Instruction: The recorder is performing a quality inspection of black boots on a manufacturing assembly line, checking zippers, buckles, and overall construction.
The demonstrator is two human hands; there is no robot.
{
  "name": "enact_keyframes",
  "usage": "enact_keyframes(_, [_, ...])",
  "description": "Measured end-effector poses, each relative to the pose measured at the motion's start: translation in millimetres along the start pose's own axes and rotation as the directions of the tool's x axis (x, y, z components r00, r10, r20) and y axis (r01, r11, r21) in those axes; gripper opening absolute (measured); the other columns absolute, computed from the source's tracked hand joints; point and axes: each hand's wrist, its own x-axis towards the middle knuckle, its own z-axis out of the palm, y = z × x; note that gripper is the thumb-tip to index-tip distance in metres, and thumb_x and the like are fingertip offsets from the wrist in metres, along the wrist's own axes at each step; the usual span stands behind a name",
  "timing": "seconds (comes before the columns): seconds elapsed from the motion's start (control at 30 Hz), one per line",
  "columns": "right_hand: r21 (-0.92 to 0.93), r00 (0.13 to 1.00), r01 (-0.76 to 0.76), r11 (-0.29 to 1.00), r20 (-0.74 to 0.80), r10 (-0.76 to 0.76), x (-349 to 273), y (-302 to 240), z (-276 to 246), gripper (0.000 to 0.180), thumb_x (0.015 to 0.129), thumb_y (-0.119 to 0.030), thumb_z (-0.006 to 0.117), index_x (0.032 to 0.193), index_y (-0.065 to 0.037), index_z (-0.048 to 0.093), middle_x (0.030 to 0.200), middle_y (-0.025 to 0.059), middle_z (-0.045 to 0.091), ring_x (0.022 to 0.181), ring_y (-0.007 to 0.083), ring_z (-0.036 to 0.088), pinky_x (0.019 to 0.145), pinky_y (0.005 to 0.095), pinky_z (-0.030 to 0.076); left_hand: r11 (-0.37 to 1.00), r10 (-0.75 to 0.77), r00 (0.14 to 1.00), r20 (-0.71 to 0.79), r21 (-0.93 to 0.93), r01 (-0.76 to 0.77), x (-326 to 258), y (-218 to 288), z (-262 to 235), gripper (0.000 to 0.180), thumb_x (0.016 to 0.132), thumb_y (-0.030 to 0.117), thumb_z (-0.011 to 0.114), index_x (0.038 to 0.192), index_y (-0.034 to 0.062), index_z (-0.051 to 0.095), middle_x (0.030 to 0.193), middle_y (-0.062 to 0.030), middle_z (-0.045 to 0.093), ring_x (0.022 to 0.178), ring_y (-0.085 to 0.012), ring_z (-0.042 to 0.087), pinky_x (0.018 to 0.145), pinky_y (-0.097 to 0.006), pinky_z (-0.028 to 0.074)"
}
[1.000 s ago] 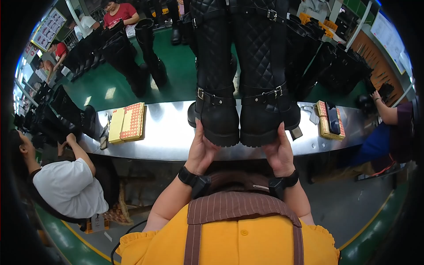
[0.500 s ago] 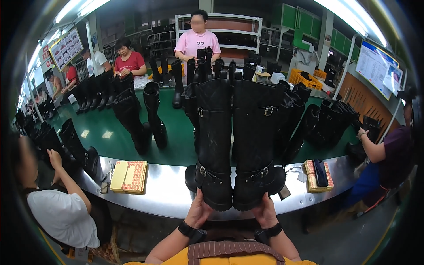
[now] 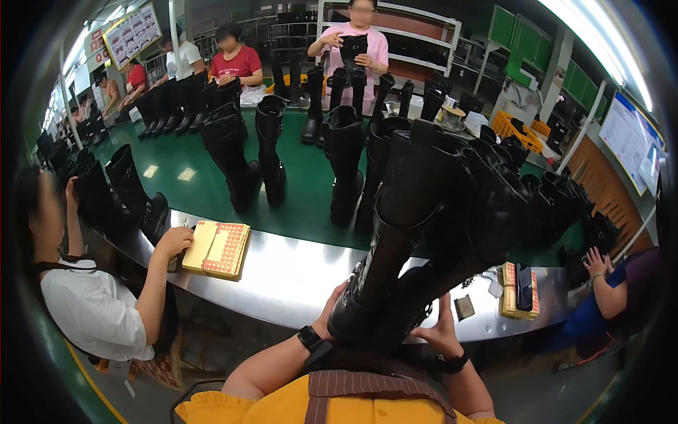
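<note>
A pair of tall black boots leans to the right over the steel edge of the bench, their feet low and close to me. My left hand (image 3: 329, 314) grips the foot of the left boot (image 3: 402, 194), beside its buckled strap. The right boot (image 3: 487, 205) is held near its foot by my right hand (image 3: 443, 331), thumb raised along its side and fingers under it. The boots hide part of both hands' fingers. Watch-like black bands circle both my wrists.
Several black boots (image 3: 344, 159) stand on the green bench top (image 3: 304, 212). Yellow card stacks lie on the steel edge, one at left (image 3: 219, 247), one at right (image 3: 510, 293) under a dark phone-like object. Co-workers sit left and right; a person in pink (image 3: 353, 42) stands across.
The boots have turned and tilted from upright side by side to leaning right, still in my hands. The left co-worker's hand has reached the card stack. The person in pink has raised a boot.
</note>
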Motion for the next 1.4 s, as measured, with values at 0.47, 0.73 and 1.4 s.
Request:
enact_keyframes(0.47, [0.081,0.939,-0.324,0.943,0.151,0.310,41,-34,-61,0.073,0.080,-0.016,0.082,0.141,0.001,0.045,0.136,0.0102,0.055,0.124,0.0235,0.053,0.108,0.0380,0.039,0.887,-0.339,0.940,-0.020,0.325,0.327,41,42,4,0.051,0.103,0.025,0.048,0.148,0.0093,0.030,0.149,-0.0145,0.039,0.133,-0.0235,0.044,0.110,-0.039,0.038])
enact_keyframes(0.73, [0.088,0.962,-0.271,0.958,0.036,0.269,60,-47,-34,0.050,0.085,-0.012,0.075,0.129,0.000,0.056,0.124,0.0121,0.062,0.114,0.0221,0.058,0.098,0.0342,0.044,0.381,0.252,0.853,0.457,0.763,-0.522,66,36,67,0.138,0.063,0.030,0.094,0.156,0.0073,-0.006,0.156,-0.0188,0.024,0.145,-0.0287,0.026,0.119,-0.038,0.019])
enact_keyframes(1.4, [-0.730,0.973,0.223,0.646,0.211,-0.097,163,-193,-135,0.102,0.064,-0.025,0.086,0.148,-0.001,0.033,0.122,0.0202,0.049,0.110,0.0367,0.054,0.096,0.0384,0.046,0.641,0.345,0.909,0.233,0.650,-0.409,86,13,78,0.033,0.088,0.003,0.065,0.119,-0.0024,0.057,0.113,-0.0092,0.068,0.101,-0.0171,0.065,0.092,-0.031,0.052])
